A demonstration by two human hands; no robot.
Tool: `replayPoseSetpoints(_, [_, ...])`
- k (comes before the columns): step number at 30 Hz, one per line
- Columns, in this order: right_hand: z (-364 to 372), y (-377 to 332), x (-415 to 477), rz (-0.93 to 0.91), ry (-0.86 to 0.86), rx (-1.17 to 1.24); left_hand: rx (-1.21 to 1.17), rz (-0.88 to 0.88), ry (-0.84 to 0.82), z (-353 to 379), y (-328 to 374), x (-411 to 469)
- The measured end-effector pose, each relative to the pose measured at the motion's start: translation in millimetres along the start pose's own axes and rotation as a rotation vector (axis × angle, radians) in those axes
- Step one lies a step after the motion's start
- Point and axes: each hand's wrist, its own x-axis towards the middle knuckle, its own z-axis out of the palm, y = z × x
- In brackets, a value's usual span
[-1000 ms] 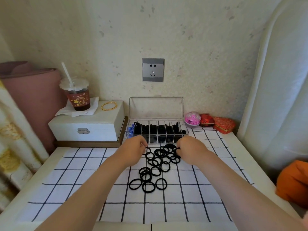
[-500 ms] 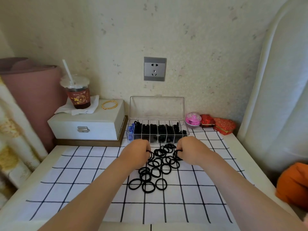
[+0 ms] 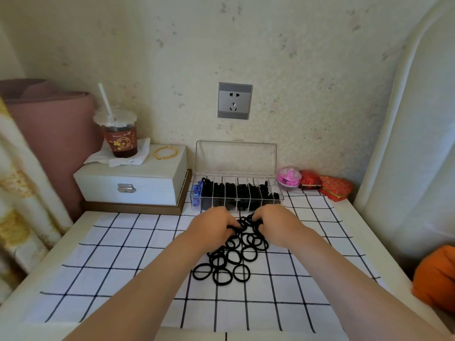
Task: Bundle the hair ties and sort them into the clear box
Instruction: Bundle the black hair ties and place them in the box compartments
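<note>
Both my hands have drawn closer together over the far end of the pile than they were a moment ago, and the hair ties (image 3: 236, 257) there are now bunched between them. My left hand (image 3: 213, 228) has its fingers curled round a few ties, and my right hand (image 3: 275, 223) pinches some from the other side. The clear box (image 3: 235, 157) stands open just behind, against the wall. Its compartments are mostly packed with black ties, so I reckon much of the sorting is done. What is left lies on the checked cloth (image 3: 123, 254) over the surface: a scatter of single rings nearer me, not yet bundled, and the bunch I am gathering, which is not yet in the box.
</note>
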Motion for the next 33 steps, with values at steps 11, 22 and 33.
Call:
replayPoseSetpoints(11, [-11.5,2.5,-8.8,-0.039,-0.112,-0.09,0.159,0.058,-0.001,0.3,-3.1,-1.5])
replayPoseSetpoints(22, [-28.9,17.3,-15.4,-0.077,0.002,0.498,-0.426,-0.161,0.118,-16.0,-6.1,0.3])
replayPoseSetpoints(33, [-38.4,-7.3,-25.8,-0.043,-0.093,1.168,-0.922,-0.281,0.079,-14.7,12.7,-0.9])
